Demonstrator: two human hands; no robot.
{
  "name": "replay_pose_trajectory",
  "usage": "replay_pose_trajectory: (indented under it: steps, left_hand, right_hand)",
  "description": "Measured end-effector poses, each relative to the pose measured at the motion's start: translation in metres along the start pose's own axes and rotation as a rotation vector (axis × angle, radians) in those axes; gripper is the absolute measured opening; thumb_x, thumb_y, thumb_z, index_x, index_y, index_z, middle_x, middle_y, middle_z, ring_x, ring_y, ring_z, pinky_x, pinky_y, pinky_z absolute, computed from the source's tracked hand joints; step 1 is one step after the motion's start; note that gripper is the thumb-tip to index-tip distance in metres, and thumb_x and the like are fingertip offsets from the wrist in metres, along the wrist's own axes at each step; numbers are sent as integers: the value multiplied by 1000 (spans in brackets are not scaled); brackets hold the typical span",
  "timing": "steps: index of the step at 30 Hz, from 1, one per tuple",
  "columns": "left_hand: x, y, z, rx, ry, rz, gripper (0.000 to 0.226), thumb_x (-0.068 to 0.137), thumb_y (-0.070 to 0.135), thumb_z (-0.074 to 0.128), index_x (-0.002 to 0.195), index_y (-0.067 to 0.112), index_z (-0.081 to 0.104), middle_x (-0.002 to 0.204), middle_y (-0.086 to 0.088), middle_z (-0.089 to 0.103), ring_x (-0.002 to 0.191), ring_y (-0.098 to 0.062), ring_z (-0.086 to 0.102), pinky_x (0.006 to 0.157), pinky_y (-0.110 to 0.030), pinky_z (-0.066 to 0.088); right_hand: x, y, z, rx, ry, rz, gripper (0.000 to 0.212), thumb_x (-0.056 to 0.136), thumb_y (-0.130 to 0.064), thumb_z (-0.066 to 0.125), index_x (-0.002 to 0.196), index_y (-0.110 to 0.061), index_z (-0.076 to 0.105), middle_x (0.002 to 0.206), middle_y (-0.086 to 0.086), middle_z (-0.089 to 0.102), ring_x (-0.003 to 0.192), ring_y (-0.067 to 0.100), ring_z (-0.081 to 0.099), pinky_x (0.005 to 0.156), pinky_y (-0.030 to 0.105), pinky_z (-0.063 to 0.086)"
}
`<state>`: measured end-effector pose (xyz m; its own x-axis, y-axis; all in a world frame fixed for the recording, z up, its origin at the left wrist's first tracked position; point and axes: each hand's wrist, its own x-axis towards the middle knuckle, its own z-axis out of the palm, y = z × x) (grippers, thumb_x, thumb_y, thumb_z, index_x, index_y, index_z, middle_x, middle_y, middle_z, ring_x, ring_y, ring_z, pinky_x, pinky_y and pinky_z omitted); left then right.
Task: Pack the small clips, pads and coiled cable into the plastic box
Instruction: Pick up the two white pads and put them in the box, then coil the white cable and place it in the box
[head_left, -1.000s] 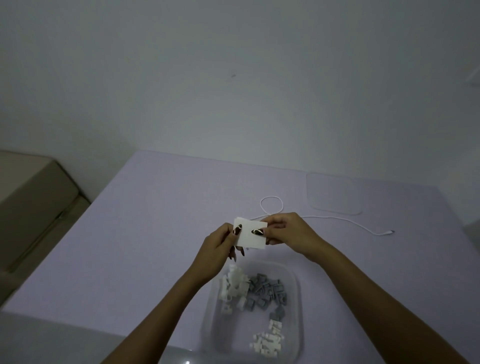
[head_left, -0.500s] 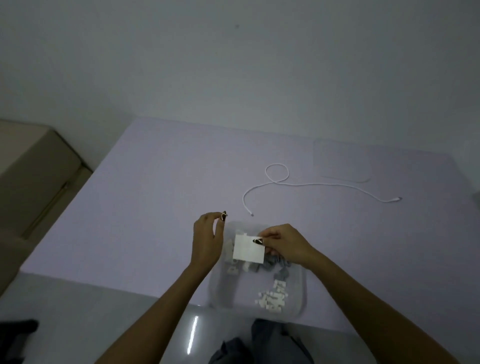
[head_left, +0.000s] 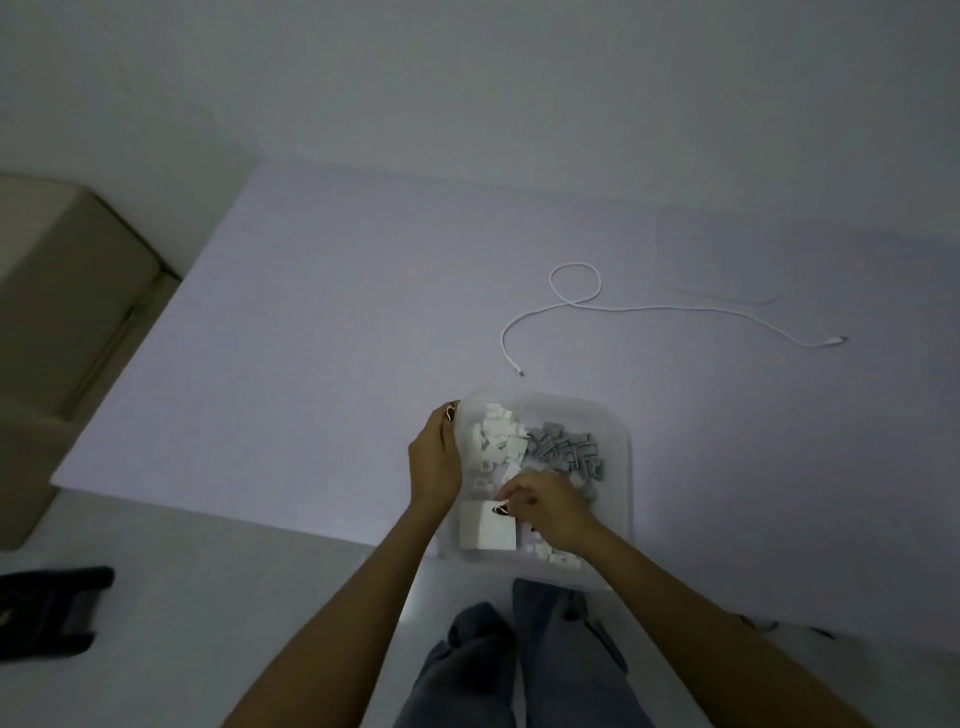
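A clear plastic box sits at the near edge of the lilac table. Inside lie white clips at the left and grey clips at the right. My right hand pinches a white square pad and holds it low in the box's near left corner. My left hand rests against the box's left wall, fingers curled around the rim. A thin white cable lies uncoiled on the table beyond the box, with one loop.
The clear lid lies flat at the far right of the table. A beige sofa stands to the left. A dark object is on the floor at the left; my legs are below the table edge.
My right hand has brought the white pad down from above the table into the box's near corner. My left hand let go of the pad and moved to the box's left wall.
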<state>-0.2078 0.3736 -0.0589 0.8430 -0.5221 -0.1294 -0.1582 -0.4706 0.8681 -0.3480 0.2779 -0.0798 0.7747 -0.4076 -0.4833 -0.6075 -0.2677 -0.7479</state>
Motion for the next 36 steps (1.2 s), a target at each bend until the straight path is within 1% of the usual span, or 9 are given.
replay_pose_trajectory:
  steps: [4, 9, 13, 16, 20, 26, 29, 31, 36]
  left_hand:
    - [8, -4, 2, 36, -27, 42, 34, 100, 30, 41, 123, 12, 60, 119, -1, 66, 105, -17, 62, 94, -33, 50]
    - [9, -3, 7, 82, -28, 92, 31, 102, 23, 38, 114, 10, 63, 99, 2, 69, 83, -9, 61, 72, -9, 45]
    - [8, -2, 7, 73, -24, 87, 30, 102, 23, 37, 113, 11, 63, 95, 5, 67, 81, -11, 63, 69, -9, 45]
    - [6, 1, 5, 62, -16, 79, 30, 102, 21, 39, 116, 9, 63, 97, 9, 62, 83, -7, 58, 66, 3, 40]
    - [6, 0, 6, 66, -22, 76, 31, 102, 23, 38, 118, 10, 62, 102, 3, 66, 85, -6, 57, 65, 5, 38]
    - [6, -2, 5, 50, -37, 57, 32, 101, 26, 39, 119, 13, 61, 112, -3, 69, 92, -12, 62, 75, -7, 43]
    - [9, -3, 3, 33, -58, -3, 40, 99, 33, 42, 131, 12, 54, 129, -5, 62, 115, -21, 59, 99, -28, 47]
    - [13, 2, -1, -3, -75, -46, 48, 97, 37, 46, 139, 13, 45, 139, -5, 54, 125, -20, 52, 102, -31, 41]
    - [58, 38, -4, 18, -58, 120, 55, 93, 42, 52, 141, 17, 42, 142, -2, 49, 126, -16, 50, 105, -34, 43]
  right_hand:
    - [4, 4, 7, -5, 41, 20, 8, 89, -8, 63, 94, -9, 69, 80, 12, 69, 74, 23, 67, 66, 34, 57]
    - [2, 2, 16, -5, 120, 3, 4, 83, -7, 71, 87, -6, 72, 76, 0, 65, 64, 6, 61, 57, 17, 54]
    - [1, -1, 17, -88, 156, -27, 9, 79, -13, 76, 87, -9, 77, 78, -4, 66, 62, -2, 54, 55, 2, 40]
    - [-2, 1, 19, -119, 198, -21, 12, 78, -13, 76, 90, -12, 76, 79, 1, 69, 66, 2, 55, 59, 4, 37]
    - [-5, 5, 19, -121, 199, -23, 9, 77, -18, 77, 86, -16, 76, 84, -2, 67, 72, 6, 57, 62, 11, 40]
    - [-9, 4, 14, -153, 203, -62, 13, 81, -16, 73, 94, -13, 73, 99, 3, 65, 74, 2, 53, 61, 4, 36]
    - [-9, -2, 5, -188, 212, -75, 17, 82, -21, 72, 98, -16, 71, 102, 1, 65, 84, 7, 56, 70, 15, 42]
    - [-7, -11, -11, -191, 229, -95, 18, 83, -24, 72, 100, -18, 71, 101, 0, 66, 87, 10, 61, 77, 23, 51]
    - [7, -36, -88, -140, 411, -170, 12, 83, -22, 70, 95, -20, 72, 90, -2, 66, 73, 7, 59, 70, 18, 49]
